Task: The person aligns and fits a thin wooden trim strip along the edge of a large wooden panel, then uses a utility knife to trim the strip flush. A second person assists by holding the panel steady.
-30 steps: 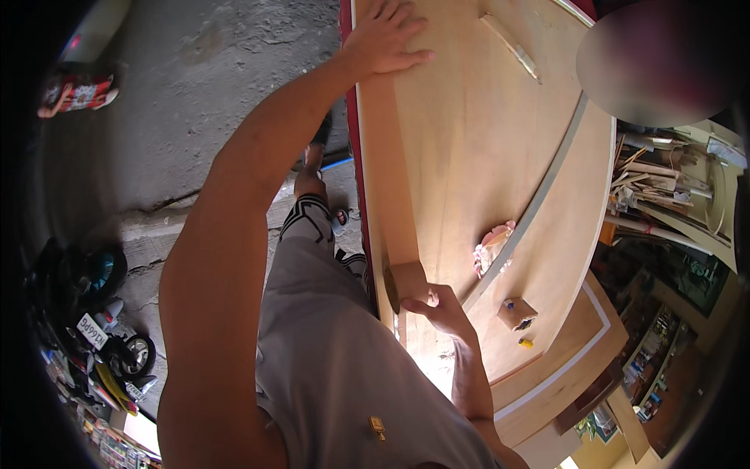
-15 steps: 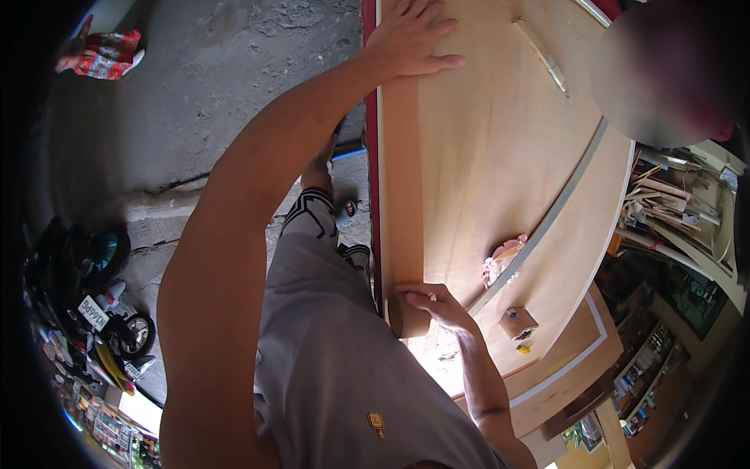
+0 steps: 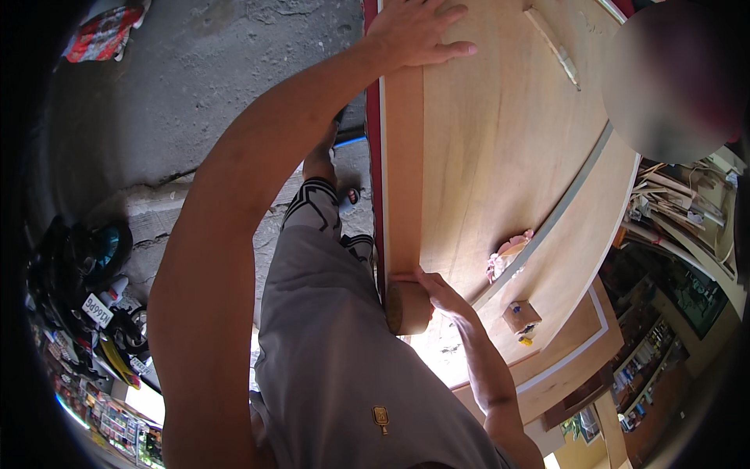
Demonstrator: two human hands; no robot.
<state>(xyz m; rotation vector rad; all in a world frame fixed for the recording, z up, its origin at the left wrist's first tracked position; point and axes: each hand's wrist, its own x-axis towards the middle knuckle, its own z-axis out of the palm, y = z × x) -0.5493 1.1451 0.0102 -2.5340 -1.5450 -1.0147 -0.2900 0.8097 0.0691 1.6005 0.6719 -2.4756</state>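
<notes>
A wide strip of brown tape (image 3: 404,172) runs along the left edge of a pale wooden panel (image 3: 484,141). At its far end my left hand (image 3: 422,33) lies flat, fingers spread, over the strip and the bare wood. Close to my body, my right hand (image 3: 444,297) grips a roll of brown tape (image 3: 408,309) from its right side. Its fingertips rest on the strip just above the roll. Part of the right hand's grip is hidden behind the roll.
A long grey strip (image 3: 558,207) crosses the panel, beside a pink ruffled item (image 3: 509,252) and a small wooden box (image 3: 521,316). A flat slim tool (image 3: 556,51) lies farther off. Motorbikes (image 3: 94,289) stand left on concrete; wood scraps (image 3: 672,195) are piled right.
My right hand has shifted slightly away from my body, its fingers now extended above the roll, which shows more. My left hand stays flat at the far end, slightly lower in view.
</notes>
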